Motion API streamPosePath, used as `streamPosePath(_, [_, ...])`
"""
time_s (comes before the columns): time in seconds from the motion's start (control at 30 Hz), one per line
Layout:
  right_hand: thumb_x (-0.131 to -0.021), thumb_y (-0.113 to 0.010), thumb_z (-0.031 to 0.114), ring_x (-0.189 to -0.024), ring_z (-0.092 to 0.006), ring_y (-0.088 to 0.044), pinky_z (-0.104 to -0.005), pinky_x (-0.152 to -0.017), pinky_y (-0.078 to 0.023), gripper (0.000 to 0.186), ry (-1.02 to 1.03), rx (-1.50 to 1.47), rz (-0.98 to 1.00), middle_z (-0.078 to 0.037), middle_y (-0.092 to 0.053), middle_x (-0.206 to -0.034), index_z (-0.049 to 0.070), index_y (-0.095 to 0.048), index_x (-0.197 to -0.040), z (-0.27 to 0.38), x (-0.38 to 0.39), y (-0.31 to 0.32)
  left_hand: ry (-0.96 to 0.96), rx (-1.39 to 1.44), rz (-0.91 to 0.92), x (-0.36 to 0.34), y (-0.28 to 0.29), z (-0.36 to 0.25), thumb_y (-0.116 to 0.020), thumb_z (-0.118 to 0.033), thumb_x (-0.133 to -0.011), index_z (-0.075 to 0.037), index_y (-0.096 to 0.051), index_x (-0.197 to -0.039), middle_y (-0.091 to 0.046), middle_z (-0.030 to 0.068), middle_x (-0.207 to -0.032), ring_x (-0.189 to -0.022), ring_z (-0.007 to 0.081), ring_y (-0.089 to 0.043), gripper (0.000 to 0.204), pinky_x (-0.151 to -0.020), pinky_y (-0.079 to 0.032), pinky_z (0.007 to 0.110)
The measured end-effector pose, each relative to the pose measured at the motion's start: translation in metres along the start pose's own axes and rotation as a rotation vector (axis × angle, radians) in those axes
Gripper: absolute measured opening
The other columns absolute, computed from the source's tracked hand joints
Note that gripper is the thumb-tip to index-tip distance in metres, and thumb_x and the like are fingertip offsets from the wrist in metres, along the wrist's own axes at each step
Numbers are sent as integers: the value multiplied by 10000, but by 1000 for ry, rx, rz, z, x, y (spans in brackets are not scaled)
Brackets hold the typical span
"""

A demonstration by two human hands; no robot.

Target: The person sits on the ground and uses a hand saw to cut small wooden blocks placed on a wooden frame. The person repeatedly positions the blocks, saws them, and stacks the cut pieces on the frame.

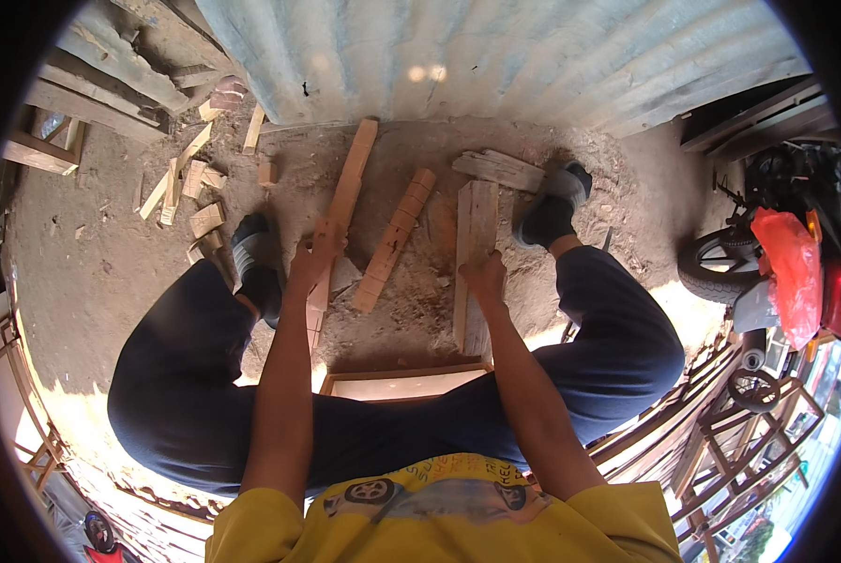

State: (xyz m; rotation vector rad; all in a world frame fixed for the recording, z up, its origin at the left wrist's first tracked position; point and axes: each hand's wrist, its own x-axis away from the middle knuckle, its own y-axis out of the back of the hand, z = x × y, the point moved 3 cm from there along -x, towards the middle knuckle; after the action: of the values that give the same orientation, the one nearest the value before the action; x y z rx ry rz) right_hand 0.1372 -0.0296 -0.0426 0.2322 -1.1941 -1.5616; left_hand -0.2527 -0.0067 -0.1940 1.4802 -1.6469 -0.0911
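Observation:
I look down between my knees at a dirt floor. My left hand (315,251) is closed around a long narrow wooden strip (350,183) that runs up toward the metal wall. My right hand (484,274) rests on a flat pale plank (475,235) lying lengthwise on the ground, fingers curled over its edge. Between the two lies a notched wooden piece (397,235), untouched. Below my hands sits a wooden frame (403,378) between my legs.
A corrugated metal sheet (495,56) stands at the top. Wood offcuts (190,183) are scattered at the left, a short board (498,169) near my right shoe. A motorbike with a red bag (786,263) and stacked wooden frames (730,422) stand at the right.

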Motion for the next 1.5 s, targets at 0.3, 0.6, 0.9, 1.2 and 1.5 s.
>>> streamPosePath(0.3, [-837,-558,188,-1030,-389,-575,-466,-855,-470,392,405,190,-224,-224,-589,-1113,57,-541,-1205,43,-128,74,183,245,93,34,19,-27,-709,-677,-630,98,-288,-1365,-484,291,-1278,-1200,364,-491,1148,-984,-400,380])
streamPosePath(0.6, [-613,-846,236,-1251,-334,-421,-483,-949,-456,1098,587,1151,215,-155,-371,-1399,186,-156,-1466,72,-217,62,248,334,206,87,59,-61,-769,-603,-636,23,-279,-1397,-368,268,-1372,-1228,342,-440,1100,-944,-426,403])
streamPosePath(0.9, [-608,-839,269,-1188,-297,-472,-449,-904,-477,865,607,1131,-42,-123,-469,-1247,53,-370,-1303,-5,-272,56,442,198,344,84,53,-55,-804,-573,-596,90,-245,-1385,-567,251,-1087,-895,272,-598,1173,-694,-498,347])
streamPosePath(1.2, [-650,-811,286,-1199,-315,-452,-466,-923,-457,746,232,1315,-133,-148,-462,-1273,64,-436,-1256,-17,-257,130,381,225,367,76,42,-45,-810,-553,-570,78,-198,-1405,-555,255,-1128,-904,270,-599,1212,-689,-485,350])
streamPosePath(1.5, [-718,-710,540,-1246,-368,-424,-463,-905,-477,1012,-287,-159,398,-245,-356,-1404,-9,-239,-1426,60,-123,121,418,407,420,71,30,-11,-802,-482,-593,30,-113,-1433,-506,233,-1218,-1053,281,-539,1201,-826,-448,368])
